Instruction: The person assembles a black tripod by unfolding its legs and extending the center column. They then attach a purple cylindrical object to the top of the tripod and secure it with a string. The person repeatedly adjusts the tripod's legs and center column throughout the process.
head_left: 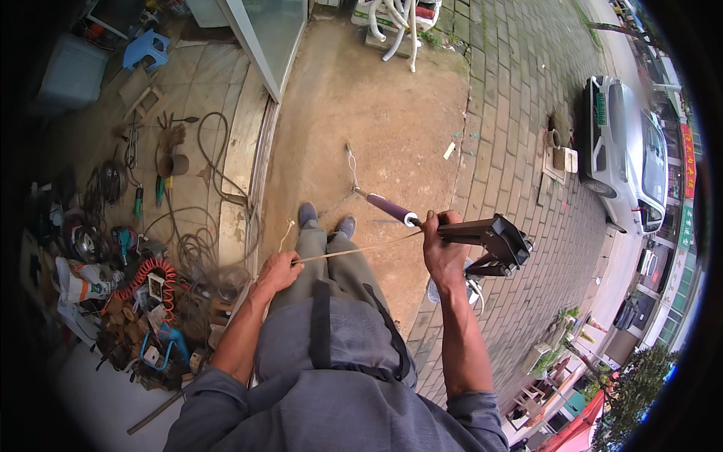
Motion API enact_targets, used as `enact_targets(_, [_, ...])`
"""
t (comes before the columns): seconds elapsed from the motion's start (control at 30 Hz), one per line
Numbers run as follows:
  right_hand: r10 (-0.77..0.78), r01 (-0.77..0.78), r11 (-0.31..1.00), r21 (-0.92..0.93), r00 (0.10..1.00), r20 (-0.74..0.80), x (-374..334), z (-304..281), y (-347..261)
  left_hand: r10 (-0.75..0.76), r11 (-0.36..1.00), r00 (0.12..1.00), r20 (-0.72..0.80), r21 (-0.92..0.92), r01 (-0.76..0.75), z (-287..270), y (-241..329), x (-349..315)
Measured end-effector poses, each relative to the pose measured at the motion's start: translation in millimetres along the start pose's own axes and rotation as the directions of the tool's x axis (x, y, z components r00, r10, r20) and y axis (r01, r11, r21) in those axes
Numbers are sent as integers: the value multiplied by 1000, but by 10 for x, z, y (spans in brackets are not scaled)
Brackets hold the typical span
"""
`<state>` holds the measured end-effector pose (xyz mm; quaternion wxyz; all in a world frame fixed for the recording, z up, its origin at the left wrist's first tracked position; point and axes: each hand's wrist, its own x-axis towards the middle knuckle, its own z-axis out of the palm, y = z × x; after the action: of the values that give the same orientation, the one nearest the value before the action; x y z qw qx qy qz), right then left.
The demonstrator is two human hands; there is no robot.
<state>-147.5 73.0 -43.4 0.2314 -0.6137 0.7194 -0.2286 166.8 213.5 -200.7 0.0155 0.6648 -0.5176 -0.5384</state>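
Note:
My right hand (443,255) is closed around the shaft of a black tool-like piece with a bulky, pronged head (493,242); I cannot make out its exact kind. From the fist toward the far left runs a rod with a purple sleeve (390,209), and a thin wire loop (352,162) lies beyond its end. A pale cord (354,251) stretches between my two hands. My left hand (279,273) pinches it in front of my thigh, with a short loose end (287,235) sticking up beside the fingers. What the right palm covers is hidden.
Cables, tools and a red coiled hose (154,275) clutter the floor on the left, beyond a door track (260,181). White pipes (399,30) hang at the far end. A silver car (629,154) is parked on the right by the brick paving (520,143).

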Motion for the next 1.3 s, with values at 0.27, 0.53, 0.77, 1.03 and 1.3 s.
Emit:
enact_targets(0.27, [-40,39,996,76,999,20,-6,-16,-41,-34,998,996,-86,-56,29,112,266,-232])
enact_targets(0.53, [84,-92,966,240,996,44,-54,-29,100,-9,982,996,-85,-187,-7,321,163,-225])
enact_targets(0.77, [84,-83,991,107,996,-11,-89,-146,-43,84,952,996,-22,-294,-87,561,-80,-99])
enact_targets(1.03, [90,-95,981,-168,995,-37,-66,-238,-114,205,953,977,50,-237,-188,547,-157,-7])
enact_targets(1.3, [138,-129,942,-310,990,8,-102,-284,-211,209,926,978,12,-324,-194,658,-236,109])
